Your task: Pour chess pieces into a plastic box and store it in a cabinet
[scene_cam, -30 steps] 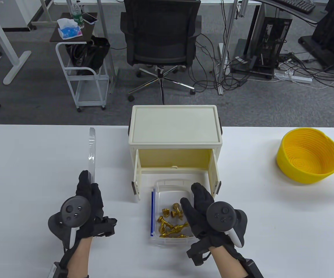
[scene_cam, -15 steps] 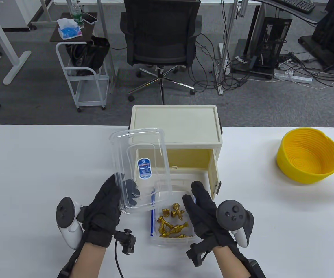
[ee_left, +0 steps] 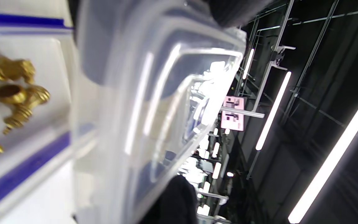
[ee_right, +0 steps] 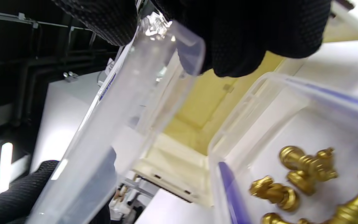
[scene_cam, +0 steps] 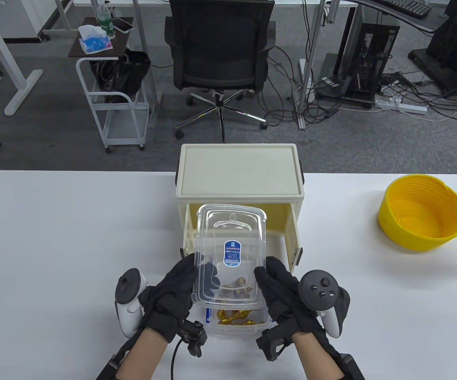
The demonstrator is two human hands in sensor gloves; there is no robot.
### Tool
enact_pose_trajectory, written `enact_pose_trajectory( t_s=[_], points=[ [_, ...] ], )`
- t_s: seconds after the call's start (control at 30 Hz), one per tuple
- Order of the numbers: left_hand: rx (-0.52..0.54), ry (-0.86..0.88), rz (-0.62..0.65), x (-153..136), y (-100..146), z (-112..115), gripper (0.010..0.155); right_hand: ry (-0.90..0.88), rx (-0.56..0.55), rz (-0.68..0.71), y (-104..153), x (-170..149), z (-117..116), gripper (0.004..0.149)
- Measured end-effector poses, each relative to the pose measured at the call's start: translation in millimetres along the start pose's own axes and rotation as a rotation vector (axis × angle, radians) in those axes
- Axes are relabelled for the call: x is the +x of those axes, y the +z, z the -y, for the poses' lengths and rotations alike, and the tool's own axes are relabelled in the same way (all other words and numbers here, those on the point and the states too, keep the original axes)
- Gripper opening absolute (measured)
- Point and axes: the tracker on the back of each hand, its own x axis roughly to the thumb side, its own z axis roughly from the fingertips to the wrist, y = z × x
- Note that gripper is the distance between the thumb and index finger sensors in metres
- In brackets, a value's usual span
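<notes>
A clear plastic box point(scene_cam: 234, 326) with several gold chess pieces point(scene_cam: 232, 316) stands on the table before the open cream cabinet point(scene_cam: 239, 174). Both hands hold the clear lid point(scene_cam: 230, 253) with a blue label above the box. My left hand point(scene_cam: 175, 295) grips its left edge, my right hand point(scene_cam: 277, 291) its right edge. The lid hangs tilted over the box, apart from its rim. The right wrist view shows the lid point(ee_right: 120, 124), the box rim point(ee_right: 259, 93) and pieces point(ee_right: 303, 174). The left wrist view shows the lid point(ee_left: 154, 102) beside the pieces point(ee_left: 14, 93).
A yellow woven bowl point(scene_cam: 424, 211) stands at the table's right. The cabinet's two doors point(scene_cam: 295, 237) stand open on either side of the box. An office chair point(scene_cam: 220, 51) and a trolley point(scene_cam: 113, 99) stand beyond the table's far edge.
My left hand lifted the lid from the left of the table and swung it right over the box. My right hand took hold of the lid's right edge.
</notes>
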Motion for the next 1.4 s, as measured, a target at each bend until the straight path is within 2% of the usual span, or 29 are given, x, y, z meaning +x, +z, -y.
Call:
enact_pose_trajectory(
  t_s=[0.2, 0.3, 0.37, 0.7, 0.97, 1.4],
  points=[
    [0.054, -0.523, -0.061, -5, -2, 5, 0.065, 0.026, 0.065, -0.074, -3, -6, -1, 0.064],
    [0.079, -0.69, -0.061, -8, -3, 10, 0.066, 0.101, 0.141, -0.113, -6, -10, -4, 0.065],
    [0.06, -0.742, -0.074, -13, -4, 14, 0.07, 0.148, 0.19, -0.14, -8, -13, -7, 0.066],
    [-0.035, -0.864, -0.189, -43, -12, 21, 0.074, 0.223, 0.383, -0.271, -16, -39, -23, 0.071],
    [-0.087, -0.922, -0.244, -60, -17, 23, 0.075, 0.234, 0.42, -0.328, -19, -54, -30, 0.072],
    [-0.073, -0.941, -0.221, -61, -17, 23, 0.075, 0.226, 0.422, -0.339, -18, -54, -28, 0.071]
  ],
)
